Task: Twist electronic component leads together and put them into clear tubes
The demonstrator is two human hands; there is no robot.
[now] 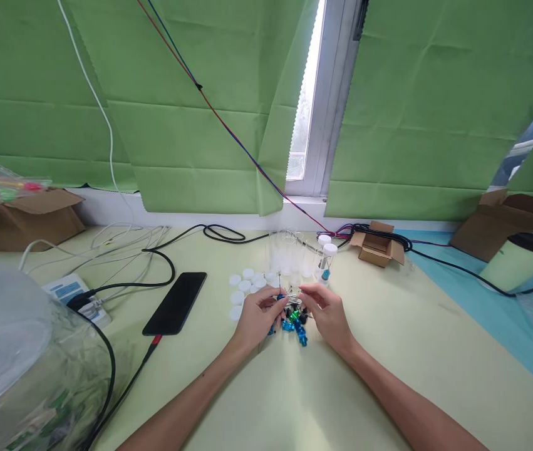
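Observation:
Above a small pile of shiny blue, green and black parts [300, 334], my two hands are close together with bent fingers. Thumb and fingertips of my left hand [259, 313] pinch a small dark-blue piece with thin metal wires [280, 285]. My right hand [329, 316] is also closed in a pinch, near thin silvery wires; what lies in its fingertips is too small to make out. Round white caps [237, 297] lie beside my left hand. Behind my hands stand clear vials [287, 254]. To their right are white-capped vials [329, 250], one with a teal piece inside.
A black phone [175, 304] lies at left on its cable, near a white power strip [76, 294]. A large clear plastic container [7, 351] fills the near left. Cables run along the back. A small cardboard box [379, 250] and a pale green cup [510, 266] stand right.

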